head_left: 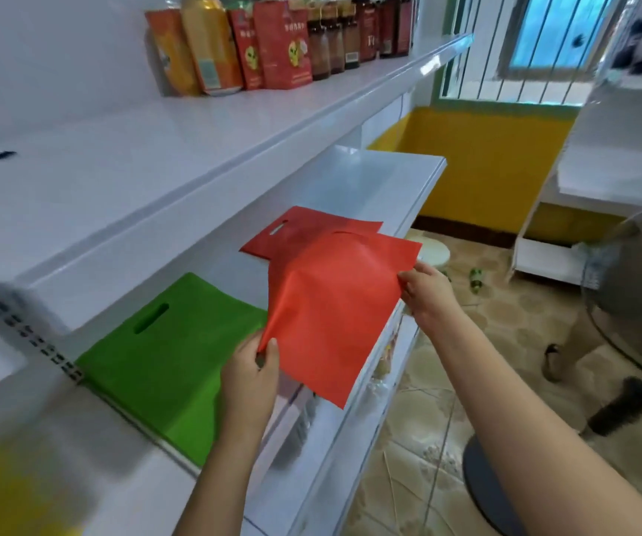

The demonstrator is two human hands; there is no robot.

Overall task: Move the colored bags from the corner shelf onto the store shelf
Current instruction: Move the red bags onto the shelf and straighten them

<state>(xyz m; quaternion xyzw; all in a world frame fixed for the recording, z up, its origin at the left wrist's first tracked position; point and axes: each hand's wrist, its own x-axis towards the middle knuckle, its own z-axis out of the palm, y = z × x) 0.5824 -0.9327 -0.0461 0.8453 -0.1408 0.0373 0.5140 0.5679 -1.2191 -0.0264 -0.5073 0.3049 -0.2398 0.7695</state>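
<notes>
I hold an orange-red bag above the white store shelf. My left hand pinches its lower left corner, and my right hand pinches its right edge. The bag hangs slack between them, partly past the shelf's front edge. Under its far end a darker red bag lies flat on the shelf with its handle slot showing. A green bag lies flat to the left. A yellow patch, blurred, shows at the bottom left.
An upper shelf overhangs the bags and carries packets and brown bottles at its far end. A standing fan is close on the right. A white stool and a green bottle are on the tiled floor.
</notes>
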